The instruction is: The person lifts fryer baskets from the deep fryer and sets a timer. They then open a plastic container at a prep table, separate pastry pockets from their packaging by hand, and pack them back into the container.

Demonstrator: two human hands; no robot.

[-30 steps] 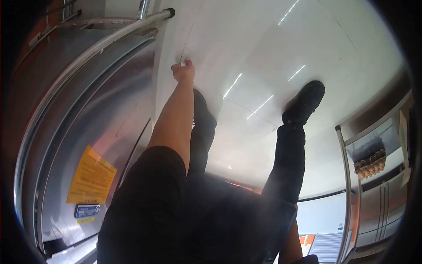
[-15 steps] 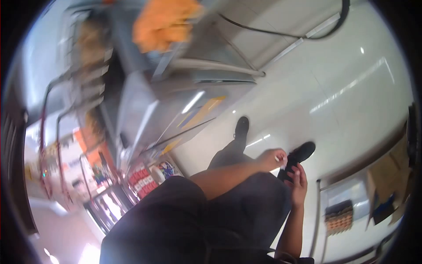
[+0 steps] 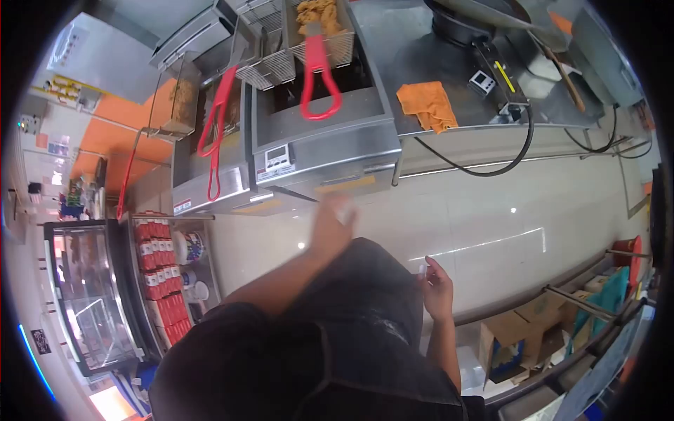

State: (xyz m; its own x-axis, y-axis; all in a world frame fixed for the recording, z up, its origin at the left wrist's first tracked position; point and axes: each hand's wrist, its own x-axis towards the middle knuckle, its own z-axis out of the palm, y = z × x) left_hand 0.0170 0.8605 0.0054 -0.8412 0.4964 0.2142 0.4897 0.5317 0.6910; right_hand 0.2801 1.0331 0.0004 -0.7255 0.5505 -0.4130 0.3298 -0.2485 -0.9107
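My left hand (image 3: 333, 226) is raised in front of the fryer, smeared by motion. A pale patch shows by its fingers, but I cannot make out whether it holds something. Lower and to the right, my right hand (image 3: 439, 289) has its fingers bent, with a small white piece (image 3: 423, 271) at the fingertips. The steel fryer (image 3: 330, 151) is the nearest equipment to my left hand. On it rests a wire basket (image 3: 335, 48) of fried food with a red handle (image 3: 319, 81). A small timer (image 3: 278, 158) sits on the fryer's front.
An orange cloth (image 3: 428, 105) lies on the steel counter (image 3: 393, 59), near a black pan (image 3: 460, 28) and a cable. Red packets (image 3: 160, 277) fill a shelf at left, beside a glass cabinet (image 3: 88, 281). Cardboard boxes (image 3: 537, 323) stand on a rack at lower right.
My view has swung up toward the fryer and counter. My hands, close together before, are now apart: the left has moved left toward the fryer.
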